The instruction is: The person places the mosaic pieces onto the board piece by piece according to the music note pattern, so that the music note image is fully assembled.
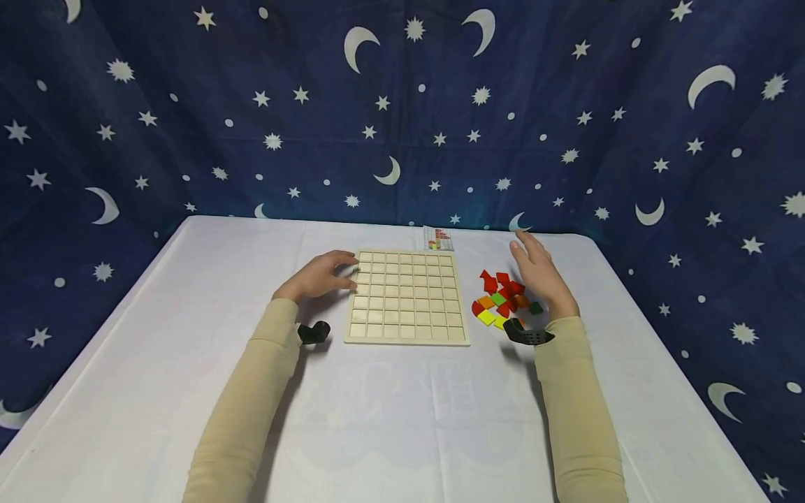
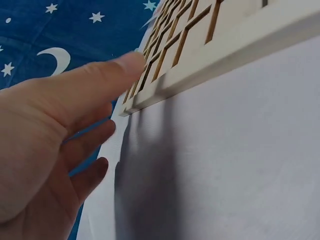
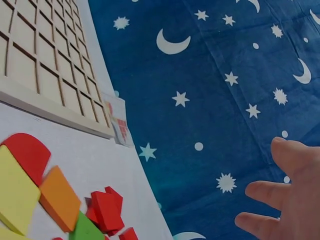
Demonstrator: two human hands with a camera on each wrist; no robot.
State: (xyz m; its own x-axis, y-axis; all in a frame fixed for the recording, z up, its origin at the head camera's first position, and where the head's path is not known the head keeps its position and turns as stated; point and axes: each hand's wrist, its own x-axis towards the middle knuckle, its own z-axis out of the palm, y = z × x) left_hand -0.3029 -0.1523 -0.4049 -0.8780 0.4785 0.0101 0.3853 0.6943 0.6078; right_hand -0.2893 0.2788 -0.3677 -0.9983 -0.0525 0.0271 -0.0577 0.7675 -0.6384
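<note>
Two bare hands are flanking the grid board (image 1: 407,305), which is lying flat on the white tablecloth (image 1: 377,419). Left hand (image 1: 321,274) is sitting at the board's left edge, thumb and fingers parted in a loose curve, gripping nothing; can't tell whether a fingertip is touching the rim. Right hand (image 1: 542,271) is hovering well right of the board, fingers fairly straight, thumb apart, holding nothing. Loose coloured pieces (image 1: 499,299) are lying scattered together just right of the board: red, orange, yellow, green, with the dark green piece (image 1: 536,308) sitting farthest out. Step in hand is looking like a start, no piece being held; next move is probably calling for the right hand lowering and pinching one flat piece, the left maybe steadying the board. Containers: the board's shallow square cells are showing bare wood, no piece sitting inside. Printed card (image 1: 438,239) is lying at the board's far edge, right of centre, showing coloured shapes.
</note>
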